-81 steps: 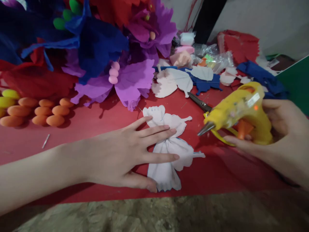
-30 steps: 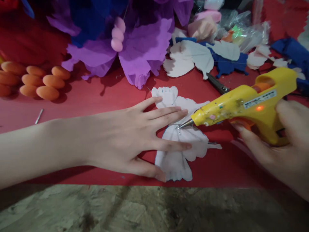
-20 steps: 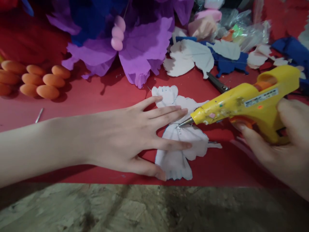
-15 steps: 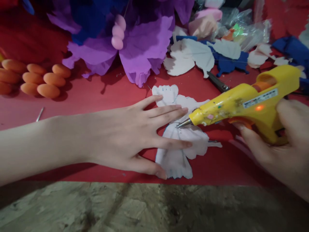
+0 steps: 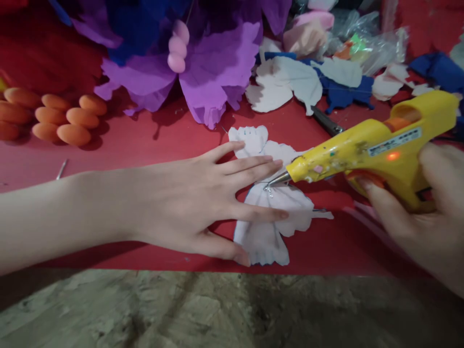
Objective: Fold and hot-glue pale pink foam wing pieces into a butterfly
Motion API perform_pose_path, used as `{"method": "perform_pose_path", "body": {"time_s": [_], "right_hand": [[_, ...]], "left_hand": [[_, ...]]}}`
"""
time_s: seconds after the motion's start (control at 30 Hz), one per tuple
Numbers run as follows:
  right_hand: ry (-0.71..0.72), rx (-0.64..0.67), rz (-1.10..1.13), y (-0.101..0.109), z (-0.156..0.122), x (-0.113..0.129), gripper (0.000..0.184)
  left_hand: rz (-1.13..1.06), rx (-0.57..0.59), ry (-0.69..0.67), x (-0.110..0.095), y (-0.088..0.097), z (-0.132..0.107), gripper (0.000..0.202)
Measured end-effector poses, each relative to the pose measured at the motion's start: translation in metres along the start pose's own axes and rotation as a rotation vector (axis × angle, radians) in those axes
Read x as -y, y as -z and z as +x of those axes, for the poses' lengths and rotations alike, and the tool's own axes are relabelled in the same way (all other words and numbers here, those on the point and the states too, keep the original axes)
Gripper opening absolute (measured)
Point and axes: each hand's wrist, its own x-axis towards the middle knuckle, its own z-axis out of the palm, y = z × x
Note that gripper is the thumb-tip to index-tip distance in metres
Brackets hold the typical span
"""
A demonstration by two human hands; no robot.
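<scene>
My left hand lies flat with its fingers spread, pressing down on white crepe paper petals that rest on the red sheet. My right hand grips a yellow glue gun, one finger on its orange trigger. The gun's metal nozzle touches the middle of the petals, just right of my left fingertips. An orange light glows on the gun's side.
Large purple and blue paper flowers stand at the back. Orange foam ovals lie at the left. Loose white petals, blue scraps, plastic bags and scissors lie at the back right. A small stick lies at the left. Bare rough floor lies in front.
The glue gun came in from the right and its nozzle now rests on the petals' middle. In the last second it has barely shifted. My left hand stays pressed flat.
</scene>
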Motion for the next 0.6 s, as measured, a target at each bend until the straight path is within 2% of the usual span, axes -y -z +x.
{"method": "perform_pose_path", "body": {"time_s": [0.13, 0.27, 0.6], "right_hand": [[-0.044, 0.024, 0.018, 0.0011, 0.0013, 0.0001, 0.018], [-0.099, 0.029, 0.075, 0.0012, 0.0035, -0.0001, 0.024], [-0.123, 0.024, 0.126, 0.0006, 0.0043, -0.0012, 0.024]], "left_hand": [[0.003, 0.032, -0.001, -0.0001, 0.0015, -0.0002, 0.053], [0.017, 0.007, -0.012, -0.0005, 0.001, -0.0005, 0.052], [0.025, -0.001, -0.01, 0.0, 0.0005, 0.0004, 0.053]]}}
